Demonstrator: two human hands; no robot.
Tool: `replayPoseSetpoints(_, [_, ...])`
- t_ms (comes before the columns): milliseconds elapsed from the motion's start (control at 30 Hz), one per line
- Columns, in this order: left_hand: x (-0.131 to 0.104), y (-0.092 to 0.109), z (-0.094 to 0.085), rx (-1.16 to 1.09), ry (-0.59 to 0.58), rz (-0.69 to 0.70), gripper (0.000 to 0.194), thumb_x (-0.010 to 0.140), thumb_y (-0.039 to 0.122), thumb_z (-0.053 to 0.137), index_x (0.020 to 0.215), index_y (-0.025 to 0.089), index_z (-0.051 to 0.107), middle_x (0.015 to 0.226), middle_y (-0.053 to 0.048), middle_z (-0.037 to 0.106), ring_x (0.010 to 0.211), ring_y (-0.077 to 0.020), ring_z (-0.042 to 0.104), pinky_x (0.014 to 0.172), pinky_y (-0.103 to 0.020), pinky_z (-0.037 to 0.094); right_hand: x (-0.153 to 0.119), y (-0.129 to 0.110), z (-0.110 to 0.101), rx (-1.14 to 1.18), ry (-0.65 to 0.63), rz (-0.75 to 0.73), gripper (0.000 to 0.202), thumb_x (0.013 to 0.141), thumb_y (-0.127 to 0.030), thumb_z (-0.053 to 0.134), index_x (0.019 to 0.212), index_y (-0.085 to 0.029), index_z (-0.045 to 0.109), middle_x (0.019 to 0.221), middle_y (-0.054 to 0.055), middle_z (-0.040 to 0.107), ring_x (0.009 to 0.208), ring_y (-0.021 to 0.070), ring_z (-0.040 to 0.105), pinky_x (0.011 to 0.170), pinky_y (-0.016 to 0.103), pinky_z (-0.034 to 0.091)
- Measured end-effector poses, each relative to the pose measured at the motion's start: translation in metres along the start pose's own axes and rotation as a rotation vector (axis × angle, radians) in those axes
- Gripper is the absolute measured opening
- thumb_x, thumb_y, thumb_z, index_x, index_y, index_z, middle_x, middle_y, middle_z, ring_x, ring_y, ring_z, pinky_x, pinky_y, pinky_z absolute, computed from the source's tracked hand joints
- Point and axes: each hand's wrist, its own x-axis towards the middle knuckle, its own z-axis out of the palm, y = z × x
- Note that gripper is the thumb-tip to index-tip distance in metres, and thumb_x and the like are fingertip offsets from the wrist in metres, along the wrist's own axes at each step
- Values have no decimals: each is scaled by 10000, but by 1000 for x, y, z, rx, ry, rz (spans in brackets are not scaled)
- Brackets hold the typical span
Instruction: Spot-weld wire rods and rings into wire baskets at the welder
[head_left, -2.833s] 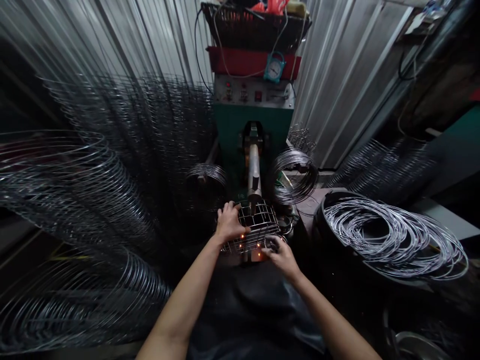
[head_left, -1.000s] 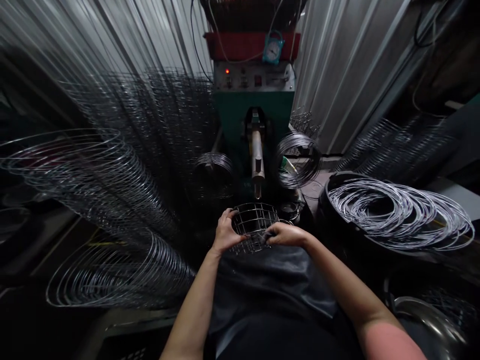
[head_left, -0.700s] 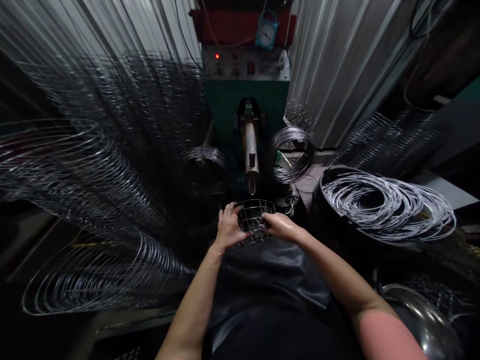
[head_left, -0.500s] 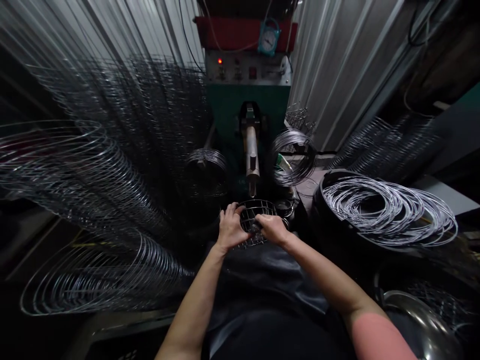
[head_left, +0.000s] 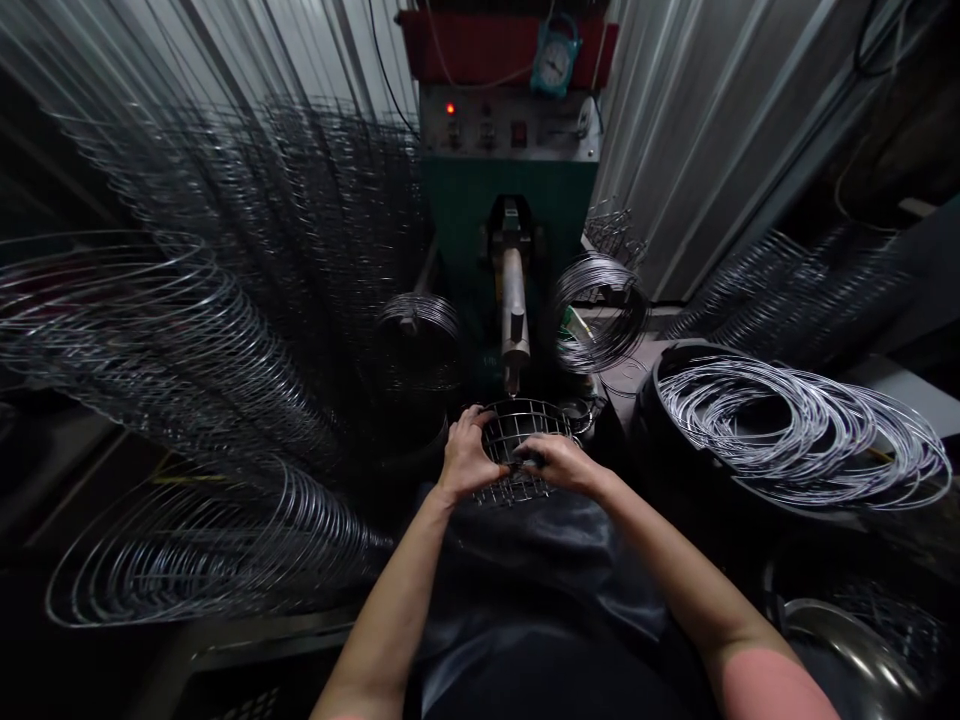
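Observation:
A small wire basket [head_left: 517,425] of open metal grid sits in front of me, just below the tip of the cylindrical metal arm [head_left: 514,300]. My left hand [head_left: 466,455] grips its left side, thumb stretched inward and fingers over the rim. On the right, my right hand [head_left: 564,463] is closed, with its fingertips at the inside of the basket. Something dark shows at those fingertips, and what they pinch is too small to make out. A dark, shiny apron [head_left: 540,560] covers my lap beneath the basket.
The arm belongs to a green machine [head_left: 465,200] with a lit red lamp. A blue clock [head_left: 555,62] hangs above it. Wire coils [head_left: 600,310] flank the arm. Stacked wire rings [head_left: 247,350] crowd the left; a black tub [head_left: 656,400] of wire hoops stands right, above a metal bowl [head_left: 847,640].
My right hand has shifted slightly right and turned, its fingers now curled at the basket's inside. The left hand keeps its grip. The whole view has moved a little.

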Motion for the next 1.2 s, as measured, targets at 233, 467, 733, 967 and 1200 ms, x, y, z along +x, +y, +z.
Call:
replayPoseSetpoints(233, [6,-10,4,-23,-9,16,833,485,322,782,1233,175,448,1359,-137,423,1288,-303,386,1073,-420,335,3,5,7,-12,38,-45,218,786,-124,599,983,-191,662,934,59,677,880,170,629,771,265,473])
replayPoseSetpoints(467, [14,-15,7,-66,-7,12,833,472,266,781,1232,176,452,1374,-148,409,1297,-322,374,1083,-466,309,8,11,9,-96,76,-49,213,786,-118,602,981,-173,668,913,77,674,856,185,639,744,265,482])
replayPoseSetpoints(733, [37,-25,15,-160,59,39,826,439,255,807,1198,172,492,1336,-144,438,1270,-324,409,1058,-458,346,26,18,0,-121,143,-50,150,808,-141,606,931,-180,683,901,67,680,836,168,639,720,244,473])
replayPoseSetpoints(967, [36,-25,21,-207,59,11,842,451,222,809,1229,203,486,1353,-120,413,1286,-305,388,1063,-447,334,20,19,4,-158,180,7,202,821,-147,596,982,-236,680,935,35,691,855,155,643,726,224,457])
replayPoseSetpoints(1200, [60,-21,15,-121,77,-81,815,452,231,808,1208,181,507,1331,-134,430,1264,-339,397,1041,-488,338,42,23,6,-182,280,143,194,816,-155,607,969,-251,680,969,30,695,889,164,647,747,229,460])
